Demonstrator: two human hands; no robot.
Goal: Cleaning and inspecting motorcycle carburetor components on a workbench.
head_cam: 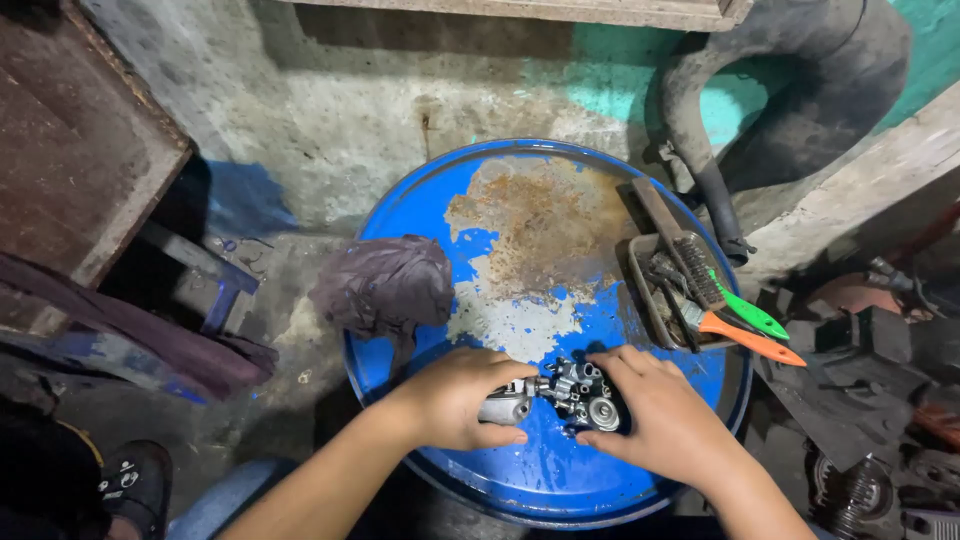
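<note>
A small grey metal engine part (572,392) with round fittings rests on the top of a blue drum (420,215), near its front edge. My left hand (458,396) is closed around the part's smooth cylindrical left end. My right hand (665,420) grips the knobbly right end, its fingers curled over it. Both hands hold the same part, just above or on the drum's lid.
A dark crumpled rag (385,285) lies on the drum's left edge. At the right, a metal tray (648,300) holds brushes with green (750,315) and orange (755,342) handles. A black rubber tube (780,110) hangs behind. Dark scrap parts (870,400) lie on the right.
</note>
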